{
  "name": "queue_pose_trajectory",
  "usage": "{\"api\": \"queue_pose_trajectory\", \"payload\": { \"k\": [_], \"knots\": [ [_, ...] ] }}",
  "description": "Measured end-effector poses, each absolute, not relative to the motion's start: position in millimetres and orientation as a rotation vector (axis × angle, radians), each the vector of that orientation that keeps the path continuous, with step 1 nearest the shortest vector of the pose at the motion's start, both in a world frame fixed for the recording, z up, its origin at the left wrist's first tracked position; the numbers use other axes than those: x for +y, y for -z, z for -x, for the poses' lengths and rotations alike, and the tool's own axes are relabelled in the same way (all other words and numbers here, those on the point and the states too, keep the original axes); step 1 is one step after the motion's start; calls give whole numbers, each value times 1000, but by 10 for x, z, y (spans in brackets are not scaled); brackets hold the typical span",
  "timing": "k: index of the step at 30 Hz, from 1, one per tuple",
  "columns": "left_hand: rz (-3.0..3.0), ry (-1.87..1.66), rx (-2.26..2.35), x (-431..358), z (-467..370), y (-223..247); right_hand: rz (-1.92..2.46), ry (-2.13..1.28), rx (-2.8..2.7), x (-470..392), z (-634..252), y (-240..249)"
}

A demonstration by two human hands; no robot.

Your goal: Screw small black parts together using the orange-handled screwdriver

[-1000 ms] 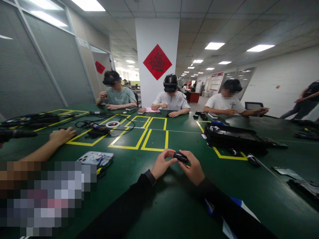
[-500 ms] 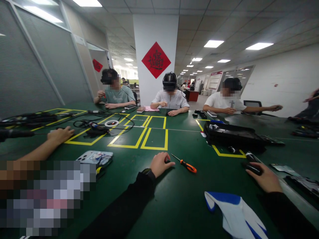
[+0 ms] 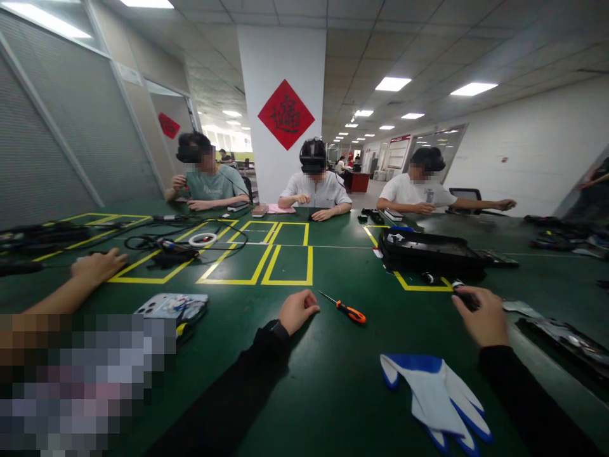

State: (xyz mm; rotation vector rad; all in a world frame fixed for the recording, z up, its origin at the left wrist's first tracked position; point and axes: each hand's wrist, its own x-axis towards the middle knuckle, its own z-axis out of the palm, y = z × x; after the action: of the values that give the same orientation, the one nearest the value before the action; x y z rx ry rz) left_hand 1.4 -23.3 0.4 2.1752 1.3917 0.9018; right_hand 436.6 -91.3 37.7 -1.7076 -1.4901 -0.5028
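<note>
- Far left on my feed, somebody else's hand (image 3: 98, 266) lies on the green table (image 3: 328, 393).
- Cables (image 3: 164, 251) are bunched at about 10 o'clock from my left hand (image 3: 298, 311), and what looks like a phone (image 3: 174, 308) sits at 9.
- That left hand rests on the table, fingers curled; can't tell from here if there's anything under them.
- Screwdriver (image 3: 351, 311), orange and black, lies loose just beside it at 3 o'clock, tip toward 10.
- Big black case (image 3: 423, 251) sits at roughly 11 o'clock from my right hand (image 3: 485, 317).
- Blue-white glove (image 3: 435, 393) lies flat, 4 o'clock from the screwdriver.
- My right hand is closed around a black piece (image 3: 470, 301), near the case; can't tell if it's touching the table.
</note>
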Motion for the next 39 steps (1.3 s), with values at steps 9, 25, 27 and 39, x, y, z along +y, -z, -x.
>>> {"api": "queue_pose_trajectory", "payload": {
  "k": [9,25,27,39],
  "knots": [
    [-2368,-708,1671,-349,-85,-75,1327,-124,-2334,-804,-2603,-827],
    [-1187,-1141,713,-232,-128,-43,999,-520,-1980,-340,-1590,-429],
    [-1042,-1163,659,-264,-144,-68,1014,-520,-1932,-343,-1595,-434],
    [-1862,-1110,1636,-567,-269,-390,892,-628,-1942,-702,-1053,-755]
  ]
}}
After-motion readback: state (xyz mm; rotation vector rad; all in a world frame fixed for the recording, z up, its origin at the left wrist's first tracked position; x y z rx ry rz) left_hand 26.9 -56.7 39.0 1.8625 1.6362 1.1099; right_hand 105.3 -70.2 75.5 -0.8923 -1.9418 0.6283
